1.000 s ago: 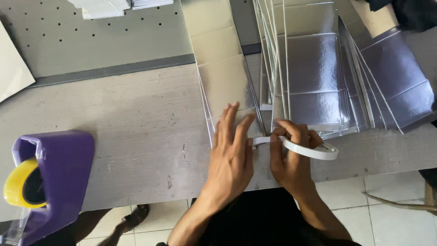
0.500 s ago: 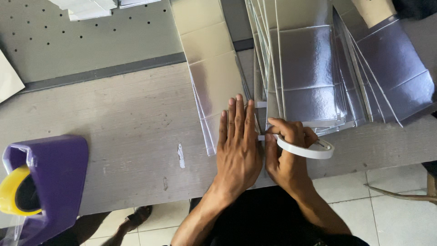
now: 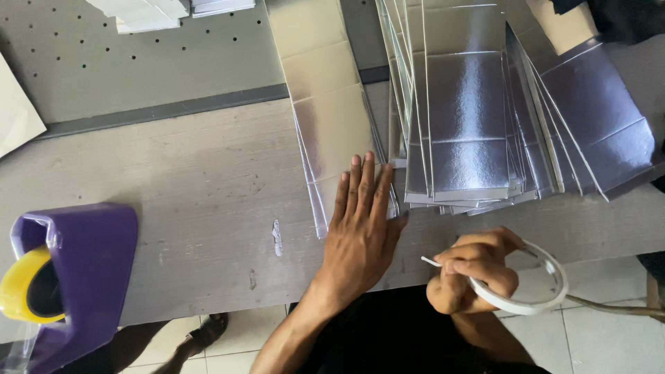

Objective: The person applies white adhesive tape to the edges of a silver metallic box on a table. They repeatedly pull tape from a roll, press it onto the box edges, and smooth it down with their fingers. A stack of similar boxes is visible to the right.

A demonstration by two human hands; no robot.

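The left hand [image 3: 360,235] is laid flat, fingers straight and close together, on the near end of a shiny card strip [image 3: 325,118]. The strip lies on the grey table [image 3: 173,180] and runs away toward the far side. More thin cards are seen under it, their edges peeking out on the left.

The right hand [image 3: 471,273] is held near the table edge, a little apart from the left hand. It is closed around a thin white tape ring [image 3: 544,287]. A short loose end of tape is pinched between the fingertips and points toward the left hand.

Just right of the strip, a fanned pile of silver sheets [image 3: 471,111] is spread on the table. At the far left, a purple tape holder [image 3: 83,270] with a yellow roll [image 3: 17,284] is stood on the table. White stacks [image 3: 166,10] are seen at the top edge.
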